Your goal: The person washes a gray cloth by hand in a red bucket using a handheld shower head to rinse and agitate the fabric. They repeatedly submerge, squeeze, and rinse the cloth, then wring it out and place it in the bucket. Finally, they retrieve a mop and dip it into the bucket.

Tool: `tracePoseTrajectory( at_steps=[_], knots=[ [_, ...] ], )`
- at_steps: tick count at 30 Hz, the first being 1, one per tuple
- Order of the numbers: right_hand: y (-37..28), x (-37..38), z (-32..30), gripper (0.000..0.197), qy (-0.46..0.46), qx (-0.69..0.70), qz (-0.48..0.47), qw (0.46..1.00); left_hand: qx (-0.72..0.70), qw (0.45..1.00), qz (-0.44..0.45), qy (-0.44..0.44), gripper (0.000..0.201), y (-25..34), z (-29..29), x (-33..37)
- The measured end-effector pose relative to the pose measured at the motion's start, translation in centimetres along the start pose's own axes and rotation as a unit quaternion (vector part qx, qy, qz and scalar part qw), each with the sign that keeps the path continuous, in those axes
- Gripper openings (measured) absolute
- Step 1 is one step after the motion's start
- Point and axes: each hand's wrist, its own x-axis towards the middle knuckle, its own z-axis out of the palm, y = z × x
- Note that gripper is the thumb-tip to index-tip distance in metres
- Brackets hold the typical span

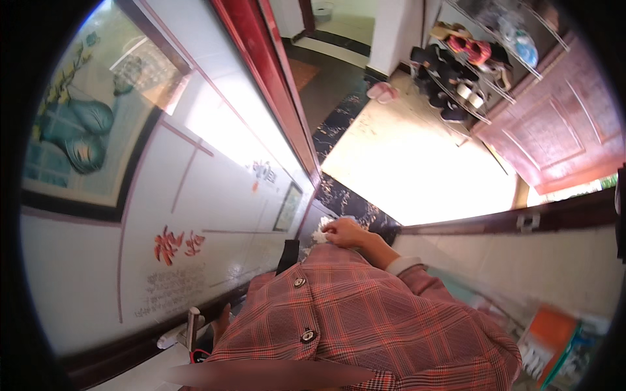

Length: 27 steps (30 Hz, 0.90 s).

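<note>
My right hand (345, 232) is in front of my body, its fingers curled and closed at a crumpled white wad (321, 232) that looks like tissue or thin cloth. Most of the wad is behind the fingers. Of my left hand (223, 322), only a strip of skin shows low at the left, beside my checked shirt (365, 306). Its fingers are hidden. Close to it is a metal handle (192, 326) on a dark rail. A black strip (287, 257) sticks up beside the shirt.
A white sliding panel (222, 215) with a vase picture stands at my left. A shoe rack (469, 72) with several shoes is at the far right, pink slippers (383, 92) on the floor nearby. A reddish panelled door (554, 124) stands behind it. Orange and green items (554, 332) lie lower right.
</note>
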Motion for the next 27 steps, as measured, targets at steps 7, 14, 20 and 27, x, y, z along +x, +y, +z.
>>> tracePoseTrajectory(
  at_steps=[7,14,20,27],
  knots=[
    [6.6,3.4,-7.4,0.028,0.052,-0.049,0.075,0.995,0.074,0.986,-0.143,-0.052,0.057,1.7,10.1,0.2],
    [15.9,8.1,-17.0,0.018,0.071,-0.170,-0.053,0.982,0.132,0.963,-0.190,-0.141,0.057,7.0,28.8,3.4],
    [18.1,8.9,-26.3,0.013,0.106,-0.064,-0.088,0.988,0.153,0.946,-0.202,-0.201,0.057,12.6,42.8,5.2],
    [20.6,12.7,-32.3,0.014,0.102,0.002,-0.050,0.994,0.163,0.931,-0.203,-0.255,0.057,16.9,53.7,8.1]
  ],
)
